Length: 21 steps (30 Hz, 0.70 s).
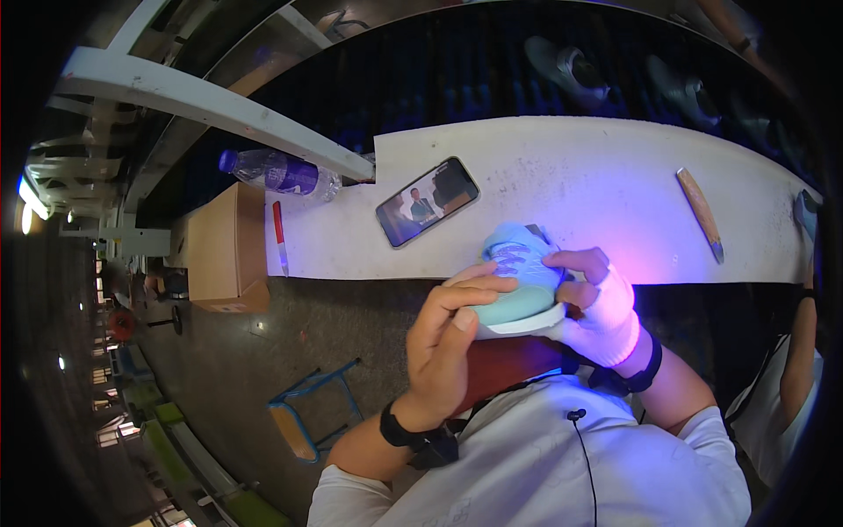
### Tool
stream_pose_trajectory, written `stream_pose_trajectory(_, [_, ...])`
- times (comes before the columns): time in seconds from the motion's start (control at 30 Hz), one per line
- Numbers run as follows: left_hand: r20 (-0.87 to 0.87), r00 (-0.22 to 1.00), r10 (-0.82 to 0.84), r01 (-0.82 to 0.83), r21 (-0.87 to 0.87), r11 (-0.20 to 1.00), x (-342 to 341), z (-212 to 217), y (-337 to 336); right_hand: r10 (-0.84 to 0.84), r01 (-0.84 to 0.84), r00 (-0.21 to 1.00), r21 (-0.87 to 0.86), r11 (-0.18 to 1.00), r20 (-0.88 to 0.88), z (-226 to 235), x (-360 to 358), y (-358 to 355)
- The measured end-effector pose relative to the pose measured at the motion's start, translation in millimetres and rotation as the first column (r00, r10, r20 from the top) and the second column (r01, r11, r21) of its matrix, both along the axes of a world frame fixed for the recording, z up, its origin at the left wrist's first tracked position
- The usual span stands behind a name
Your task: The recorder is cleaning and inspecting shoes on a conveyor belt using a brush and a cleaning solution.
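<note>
Here, mint shoe (518, 272), white sole.

Head-worn fisheye, downward, close-up

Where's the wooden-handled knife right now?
In the head view the wooden-handled knife lies on the white bench, far right, up and right of the gloved right hand holding the light blue shoe.

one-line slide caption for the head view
Both hands, left hand bare and right hand gloved, hold a light blue shoe over the white workbench.
</note>
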<state>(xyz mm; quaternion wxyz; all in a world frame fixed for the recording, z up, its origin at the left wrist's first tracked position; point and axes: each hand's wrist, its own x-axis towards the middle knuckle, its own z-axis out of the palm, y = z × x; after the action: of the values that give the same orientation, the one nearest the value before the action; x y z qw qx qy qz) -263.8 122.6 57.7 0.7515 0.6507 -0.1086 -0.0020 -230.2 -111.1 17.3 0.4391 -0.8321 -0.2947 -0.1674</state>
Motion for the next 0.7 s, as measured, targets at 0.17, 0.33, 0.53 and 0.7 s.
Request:
stream_pose_trajectory(0.17, [0.145,0.966,-0.216,0.118,0.499,0.859,21,17,25,0.138,-0.137,0.990,-0.029,0.990,0.041,-2,14,6])
stream_pose_trajectory(0.33, [0.182,0.964,-0.192,0.074,0.511,0.856,16,5,24,0.185,-0.183,0.982,-0.028,0.983,0.049,-1,20,3])
stream_pose_trajectory(0.53, [0.154,0.979,-0.134,0.042,0.490,0.871,11,-2,27,0.230,-0.226,0.972,-0.088,0.970,0.041,-5,25,0])
stream_pose_trajectory(0.7, [0.187,0.973,-0.138,0.021,0.522,0.852,6,-6,33,0.266,-0.268,0.964,-0.123,0.956,-0.034,-8,25,2])
